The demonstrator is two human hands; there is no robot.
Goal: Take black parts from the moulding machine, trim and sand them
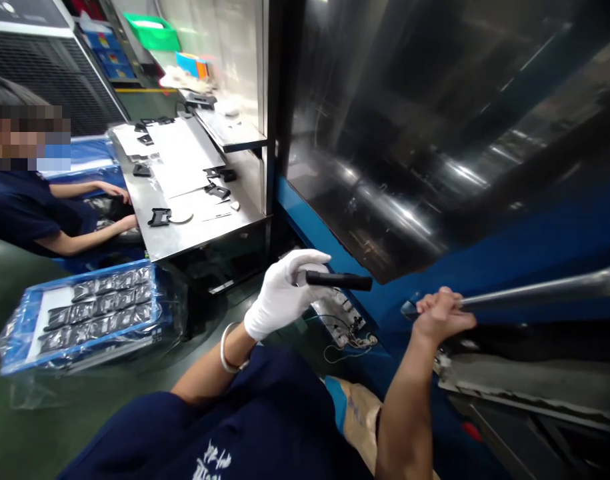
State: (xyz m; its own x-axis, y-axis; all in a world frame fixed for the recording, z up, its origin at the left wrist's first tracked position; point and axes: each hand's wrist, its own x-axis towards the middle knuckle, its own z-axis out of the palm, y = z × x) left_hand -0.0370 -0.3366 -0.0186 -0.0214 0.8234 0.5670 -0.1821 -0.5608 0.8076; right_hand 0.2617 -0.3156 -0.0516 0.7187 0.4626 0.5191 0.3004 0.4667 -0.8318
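My left hand [289, 290], in a white glove, is closed around a black plastic part [339, 280] that looks long and flat from this side. The part juts out to the right, in front of a dark machine window. My right hand [442, 317] is bare, its fingers wrapped round the near end of a long metal bar [539, 290] on the blue machine front [515, 260]. The bar runs off toward the right edge of the view.
To the left, a co-worker [19, 200] sits at a metal table [185, 240] bearing several black parts and white sheets. A blue crate [22, 333] with rows of bagged black parts is nearer me. Below the machine are cables [352, 340] and a cardboard box [362, 413].
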